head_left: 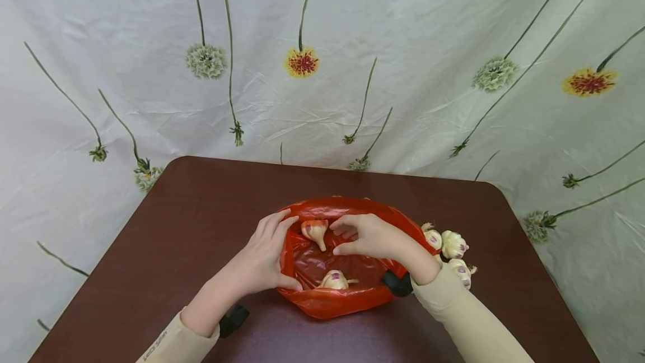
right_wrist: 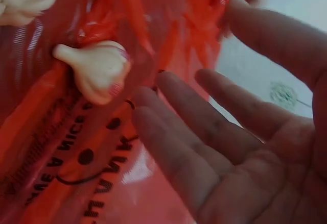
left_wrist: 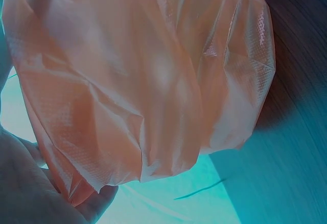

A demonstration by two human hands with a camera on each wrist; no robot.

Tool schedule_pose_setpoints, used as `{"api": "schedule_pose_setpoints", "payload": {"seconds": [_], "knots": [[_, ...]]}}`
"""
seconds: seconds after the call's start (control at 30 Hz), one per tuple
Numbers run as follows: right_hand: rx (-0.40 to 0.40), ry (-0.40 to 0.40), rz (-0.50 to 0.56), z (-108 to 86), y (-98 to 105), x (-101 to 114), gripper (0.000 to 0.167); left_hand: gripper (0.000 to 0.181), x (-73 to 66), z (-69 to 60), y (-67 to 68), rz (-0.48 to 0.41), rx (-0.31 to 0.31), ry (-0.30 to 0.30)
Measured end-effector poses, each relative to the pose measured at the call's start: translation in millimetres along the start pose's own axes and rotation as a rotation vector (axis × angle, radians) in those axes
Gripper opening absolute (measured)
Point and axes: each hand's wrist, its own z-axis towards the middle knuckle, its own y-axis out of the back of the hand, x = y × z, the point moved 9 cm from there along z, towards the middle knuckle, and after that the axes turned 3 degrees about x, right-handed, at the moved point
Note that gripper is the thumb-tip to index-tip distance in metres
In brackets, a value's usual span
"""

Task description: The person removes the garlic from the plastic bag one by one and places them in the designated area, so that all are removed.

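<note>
Hands: left hand (head_left: pixel 264 254) has the left rim of the red bag (head_left: pixel 332 304), thumb hooked over the near edge, fingers spread along the far side. Right hand (head_left: pixel 370 237) is over the bag mouth, empty, fingers loosely bent, thumb well away from them.

Bag sits on the tabletop (head_left: pixel 201 212), mouth up and spread. Two garlic bulbs inside: far bulb (head_left: pixel 314 231) just beside the right fingertips, not touching; near bulb (head_left: pixel 334 279) against the near wall. More garlic (head_left: pixel 454 244) on the tabletop right of the bag, at least three bulbs, part hidden by the right sleeve (head_left: pixel 443 296).

Step in hand looks like passing garlic through the bag mouth by hand; direction can't be told from here. To do it well:
- Left hold does the real work: thin, floppy film, so keep thumb and fingers wide or the rim will likely fold in.
- Right hand: go in and out over the middle, clear of the right rim; the black wrist unit (head_left: pixel 397 283) sits close to it and could snag.
- Take bulbs by the round body; stalks may snap.
</note>
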Motion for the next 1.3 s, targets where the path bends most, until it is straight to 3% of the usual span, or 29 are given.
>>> {"api": "schedule_pose_setpoints", "payload": {"seconds": [0.17,0.4,0.57,0.77,1.0,1.3], "knots": [[0.151,-0.106,-0.113,11.3,-26.0,-8.9,0.053,0.115,-0.2,-0.4,0.6,0.002,-0.013,-0.011],[0.218,-0.122,-0.185,17.8,-50.2,-14.0,0.054,0.115,-1.6,0.2,1.0,0.003,-0.026,-0.027],[0.277,-0.183,-0.203,20.5,-66.6,-19.7,0.057,0.115,-1.6,-0.1,0.6,-0.003,-0.027,-0.029],[0.296,-0.222,-0.237,22.0,-76.4,-24.6,0.053,0.116,-0.9,-0.1,-0.6,-0.004,-0.022,-0.032],[0.327,-0.196,-0.259,23.7,-85.8,-26.1,0.051,0.116,-0.7,0.1,-2.0,-0.010,-0.018,-0.027],[0.275,-0.151,-0.280,26.0,-85.8,-23.2,0.046,0.118,-0.8,1.3,-3.4,-0.007,-0.014,-0.022]]}}
